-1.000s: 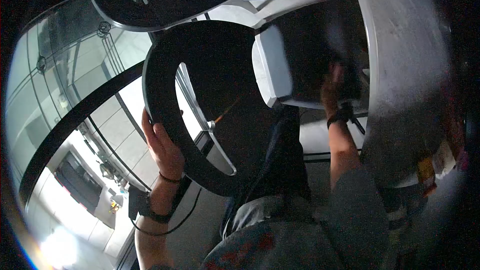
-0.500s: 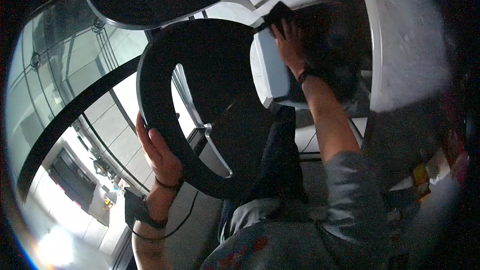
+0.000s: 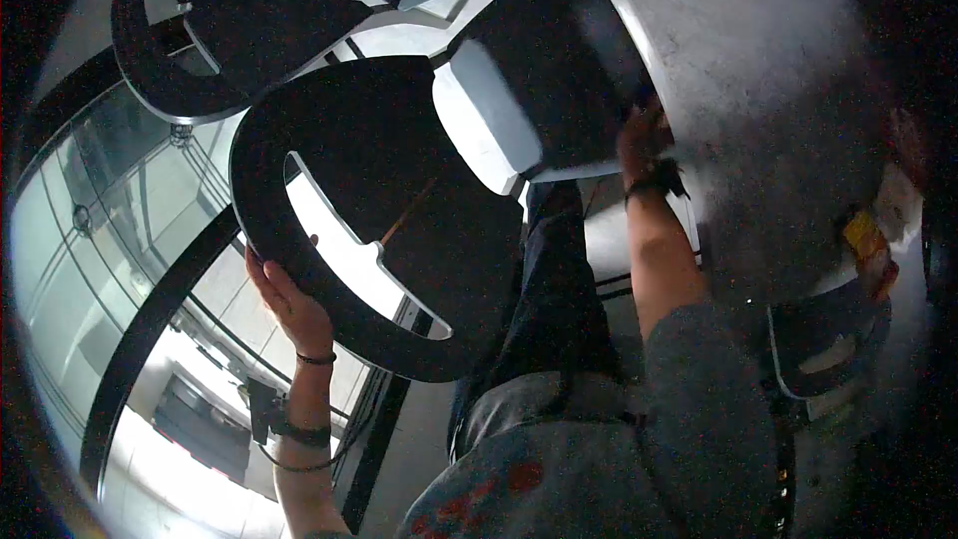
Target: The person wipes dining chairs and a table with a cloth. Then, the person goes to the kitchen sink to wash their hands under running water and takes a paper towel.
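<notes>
A: Where are our hands resting?

B: We are cupping the rim of the chair back (image 3: 379, 130) with our left hand (image 3: 292, 309), fingers curling around its outer edge. Our right hand (image 3: 641, 140) is reaching over the seat (image 3: 554, 70), by the table (image 3: 738, 90); it is blurring into shadow, so we are not telling whether it is grasping anything.

A: How far along are we getting?

B: The chair is standing upright beside the table, its seat lying near the edge. We are seeing no clear sign of what is finished on the seat, nor of how much is remaining.

A: What is crowding us?

B: The table edge is hemming in our right hand, and a cable (image 3: 289, 463) is looping by our left wrist. A second chair (image 3: 259, 0) is standing just beyond ours, a yellow thing (image 3: 864, 236) is showing across the table, and glass (image 3: 110, 180) is spanning the far side.
</notes>
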{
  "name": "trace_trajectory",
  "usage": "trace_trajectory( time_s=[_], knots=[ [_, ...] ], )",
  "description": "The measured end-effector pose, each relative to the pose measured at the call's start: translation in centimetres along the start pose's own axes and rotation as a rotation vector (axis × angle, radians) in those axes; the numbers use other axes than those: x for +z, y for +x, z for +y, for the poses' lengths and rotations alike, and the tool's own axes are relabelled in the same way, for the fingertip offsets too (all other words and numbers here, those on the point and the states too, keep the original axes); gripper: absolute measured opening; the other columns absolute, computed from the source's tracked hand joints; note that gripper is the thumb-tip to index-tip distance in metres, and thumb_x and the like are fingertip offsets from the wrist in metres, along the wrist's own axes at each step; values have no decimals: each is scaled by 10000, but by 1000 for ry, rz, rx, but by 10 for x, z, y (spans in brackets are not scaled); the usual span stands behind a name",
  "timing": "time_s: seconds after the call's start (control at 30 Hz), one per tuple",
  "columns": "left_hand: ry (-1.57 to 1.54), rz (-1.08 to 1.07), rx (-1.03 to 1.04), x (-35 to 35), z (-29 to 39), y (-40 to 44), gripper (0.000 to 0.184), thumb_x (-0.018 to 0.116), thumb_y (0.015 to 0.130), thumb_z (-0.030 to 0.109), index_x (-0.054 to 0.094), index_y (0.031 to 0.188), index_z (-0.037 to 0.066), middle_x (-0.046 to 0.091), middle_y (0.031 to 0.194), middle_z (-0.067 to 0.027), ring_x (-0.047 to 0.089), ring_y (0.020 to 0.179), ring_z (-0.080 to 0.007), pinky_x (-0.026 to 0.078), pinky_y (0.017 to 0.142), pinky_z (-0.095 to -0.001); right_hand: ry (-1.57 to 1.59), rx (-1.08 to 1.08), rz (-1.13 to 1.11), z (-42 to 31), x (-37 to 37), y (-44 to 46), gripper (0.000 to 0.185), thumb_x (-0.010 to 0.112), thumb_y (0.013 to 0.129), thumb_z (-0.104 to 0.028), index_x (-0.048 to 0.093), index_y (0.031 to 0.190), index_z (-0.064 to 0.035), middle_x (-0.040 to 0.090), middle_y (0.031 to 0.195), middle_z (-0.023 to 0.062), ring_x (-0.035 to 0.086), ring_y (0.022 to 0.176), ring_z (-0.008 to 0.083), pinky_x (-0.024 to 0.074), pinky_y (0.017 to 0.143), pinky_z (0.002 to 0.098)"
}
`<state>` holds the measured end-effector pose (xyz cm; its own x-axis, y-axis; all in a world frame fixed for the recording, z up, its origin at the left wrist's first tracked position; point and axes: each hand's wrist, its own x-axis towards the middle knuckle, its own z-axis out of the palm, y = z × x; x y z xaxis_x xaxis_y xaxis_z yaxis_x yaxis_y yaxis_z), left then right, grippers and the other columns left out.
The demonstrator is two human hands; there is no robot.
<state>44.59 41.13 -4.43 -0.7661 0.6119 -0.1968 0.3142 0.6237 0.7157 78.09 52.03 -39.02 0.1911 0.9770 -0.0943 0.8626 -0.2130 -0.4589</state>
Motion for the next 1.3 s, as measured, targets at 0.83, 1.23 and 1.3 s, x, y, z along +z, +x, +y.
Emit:
trace_trajectory(
  time_s=[0.83, 1.23, 1.3],
  knots=[
    [-21, -46, 113, -10, -8, 3, 414, 284, 911, 278, 245, 1243, 34, 476, 1085, -146, 571, 851, -233, 459, 696, -302, 61, -803, -653, -11, 33, -132, 389, 459, 814, -289, 427, 1193, -208, 214, 1357, 6, 386, 1131, 237, 375, 875, 387],
    [104, -29, 112, -4, -5, -1, 430, 301, 907, 295, 246, 1242, 30, 521, 1019, -150, 584, 832, -228, 464, 682, -296, 580, 86, -87, 108, 43, -79, 397, 448, 829, -257, 392, 1212, -168, 354, 1271, 110, 270, 1196, 259, 245, 970, 371],
    [87, -32, 111, -3, -4, -1, 433, 302, 907, 296, 243, 1245, 32, 513, 1037, -149, 580, 845, -230, 461, 697, -297, 486, 97, 65, 61, 11, -75, 384, 443, 829, -213, 395, 1207, -170, 358, 1266, 100, 249, 1206, 243, 229, 979, 363]
  ],
)
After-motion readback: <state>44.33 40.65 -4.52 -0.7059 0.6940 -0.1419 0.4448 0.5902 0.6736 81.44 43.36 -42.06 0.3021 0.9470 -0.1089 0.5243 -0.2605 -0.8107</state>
